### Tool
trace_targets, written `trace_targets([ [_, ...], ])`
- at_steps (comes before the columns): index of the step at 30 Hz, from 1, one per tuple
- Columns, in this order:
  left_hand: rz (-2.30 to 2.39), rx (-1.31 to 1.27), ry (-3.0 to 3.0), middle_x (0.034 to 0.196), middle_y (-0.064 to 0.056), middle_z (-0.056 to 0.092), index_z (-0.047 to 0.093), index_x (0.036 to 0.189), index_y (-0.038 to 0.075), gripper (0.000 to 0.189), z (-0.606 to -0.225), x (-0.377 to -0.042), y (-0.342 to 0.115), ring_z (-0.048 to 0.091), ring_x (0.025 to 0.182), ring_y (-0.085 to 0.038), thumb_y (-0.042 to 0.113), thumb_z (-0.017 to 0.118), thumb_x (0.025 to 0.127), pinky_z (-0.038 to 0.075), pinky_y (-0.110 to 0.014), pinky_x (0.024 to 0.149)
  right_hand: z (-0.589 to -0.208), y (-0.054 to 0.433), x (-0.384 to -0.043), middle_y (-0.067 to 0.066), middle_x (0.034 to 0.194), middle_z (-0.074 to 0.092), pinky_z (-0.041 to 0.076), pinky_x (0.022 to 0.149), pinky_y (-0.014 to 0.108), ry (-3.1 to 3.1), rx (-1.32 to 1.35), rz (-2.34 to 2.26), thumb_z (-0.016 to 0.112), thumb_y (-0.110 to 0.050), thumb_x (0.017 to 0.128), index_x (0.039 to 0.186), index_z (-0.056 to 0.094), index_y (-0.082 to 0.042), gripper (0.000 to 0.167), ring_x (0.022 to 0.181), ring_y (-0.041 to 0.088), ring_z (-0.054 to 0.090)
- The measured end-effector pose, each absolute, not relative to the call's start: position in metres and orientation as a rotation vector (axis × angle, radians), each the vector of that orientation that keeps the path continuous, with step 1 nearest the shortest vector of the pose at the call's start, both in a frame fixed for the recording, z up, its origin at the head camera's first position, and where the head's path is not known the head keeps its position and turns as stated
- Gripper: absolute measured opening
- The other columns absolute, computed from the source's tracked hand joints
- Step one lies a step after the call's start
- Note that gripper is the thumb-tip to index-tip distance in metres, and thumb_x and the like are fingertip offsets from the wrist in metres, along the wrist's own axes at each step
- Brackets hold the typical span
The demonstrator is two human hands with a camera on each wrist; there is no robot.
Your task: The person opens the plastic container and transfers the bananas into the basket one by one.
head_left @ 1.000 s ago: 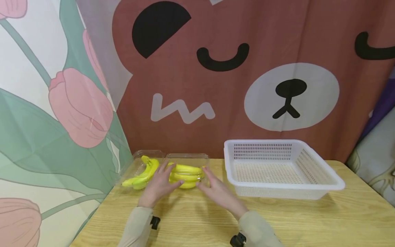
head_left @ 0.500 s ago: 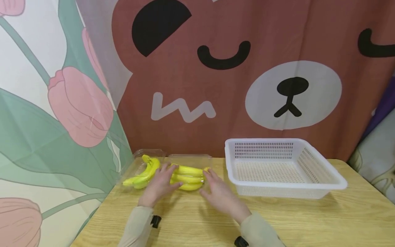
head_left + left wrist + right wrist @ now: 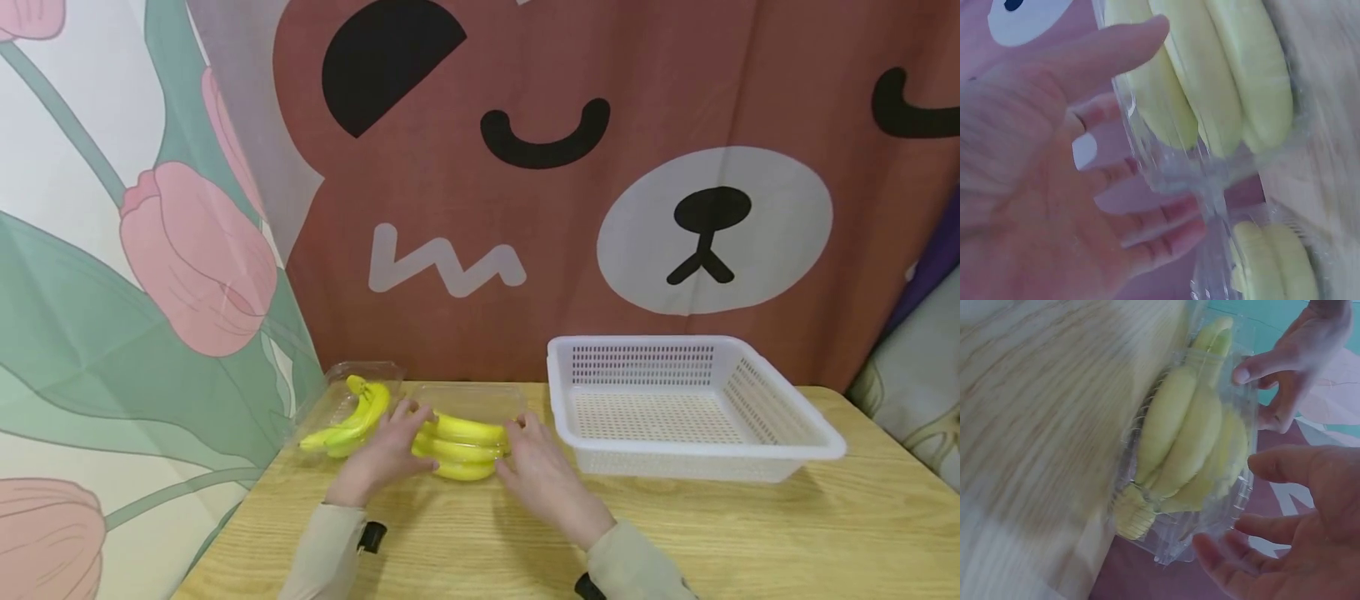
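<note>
In the head view, a clear plastic clamshell box (image 3: 467,389) with a bunch of yellow bananas (image 3: 461,452) lies on the wooden table between my two hands. My left hand (image 3: 384,457) touches its left end, and my right hand (image 3: 546,483) is at its right end. From the left wrist, my thumb (image 3: 1141,40) reaches over the box edge, while the other fingers extend along its end, fairly straight and spread. In the right wrist view, my right fingers (image 3: 1272,528) and thumb are spread wide at the box's edge, loosely bent.
A second clear box (image 3: 375,367) with bananas (image 3: 366,412) sits just left of my left hand. On the right stands a white perforated plastic basket (image 3: 697,450). Behind the table (image 3: 450,542) hangs a curtain with a bear face; a tulip-patterned cloth hangs at left.
The box between my hands has slid toward me and slightly right. My right hand has moved right along with it; my left hand has shifted only a little.
</note>
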State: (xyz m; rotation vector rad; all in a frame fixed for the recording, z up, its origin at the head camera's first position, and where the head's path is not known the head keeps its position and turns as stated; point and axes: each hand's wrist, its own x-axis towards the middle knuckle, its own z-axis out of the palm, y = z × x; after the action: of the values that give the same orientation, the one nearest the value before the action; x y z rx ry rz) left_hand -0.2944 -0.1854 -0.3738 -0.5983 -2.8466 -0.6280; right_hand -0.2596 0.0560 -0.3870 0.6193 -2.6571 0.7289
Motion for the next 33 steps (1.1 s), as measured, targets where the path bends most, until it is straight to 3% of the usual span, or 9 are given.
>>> trace_targets([
  [5, -0.784, -0.581, -2.862, 0.14, -0.017, 0.039, 0.053, 0.122, 0.017, 0.06, -0.374, -0.299, -0.193, 0.043, 0.123, -0.045, 0.013, 0.087, 0.073, 0.045, -0.059, 0.093, -0.392, 0.055, -0.264, 0.019, 0.13, 0.05, 0.05, 0.09, 0.044, -2.621, 0.607, 0.717, 0.07, -0.013, 0.087, 0.126, 0.055, 0.007, 0.047, 0.105, 0.034, 0.057],
  [14, -1.018, -0.511, -2.907, 0.158, -0.031, 0.008, 0.028, 0.152, 0.01, 0.09, -0.382, -0.305, -0.2, 0.015, 0.142, -0.049, 0.016, 0.082, 0.08, 0.026, -0.065, 0.108, -0.399, 0.049, -0.272, 0.015, 0.122, 0.055, 0.053, 0.083, 0.043, -2.55, 0.635, 0.636, 0.075, -0.01, 0.082, 0.122, 0.057, 0.001, 0.045, 0.096, 0.033, 0.059],
  [22, -1.038, -0.512, -2.919, 0.156, -0.03, 0.014, 0.036, 0.141, 0.008, 0.069, -0.383, -0.305, -0.2, 0.029, 0.137, -0.048, 0.008, 0.075, 0.085, 0.033, -0.063, 0.105, -0.398, 0.049, -0.273, 0.019, 0.12, 0.057, 0.056, 0.073, 0.04, -2.576, 0.636, 0.495, 0.078, -0.007, 0.079, 0.12, 0.061, 0.002, 0.046, 0.088, 0.032, 0.061],
  [28, -1.095, -0.544, -2.912, 0.152, -0.027, 0.02, 0.036, 0.139, 0.012, 0.064, -0.383, -0.307, -0.205, 0.044, 0.125, -0.05, -0.007, 0.065, 0.086, 0.045, -0.057, 0.094, -0.399, 0.048, -0.273, 0.024, 0.117, 0.059, 0.058, 0.064, 0.036, -2.525, 0.678, 0.362, 0.082, -0.008, 0.076, 0.121, 0.061, 0.008, 0.052, 0.081, 0.032, 0.065],
  [33, -1.136, -0.588, -2.9, 0.156, -0.023, 0.02, 0.039, 0.137, 0.014, 0.064, -0.383, -0.308, -0.21, 0.043, 0.125, -0.05, -0.014, 0.058, 0.083, 0.045, -0.057, 0.091, -0.402, 0.048, -0.276, 0.019, 0.107, 0.062, 0.057, 0.061, 0.03, -2.472, 0.746, 0.278, 0.082, -0.01, 0.077, 0.114, 0.063, 0.008, 0.045, 0.078, 0.027, 0.063],
])
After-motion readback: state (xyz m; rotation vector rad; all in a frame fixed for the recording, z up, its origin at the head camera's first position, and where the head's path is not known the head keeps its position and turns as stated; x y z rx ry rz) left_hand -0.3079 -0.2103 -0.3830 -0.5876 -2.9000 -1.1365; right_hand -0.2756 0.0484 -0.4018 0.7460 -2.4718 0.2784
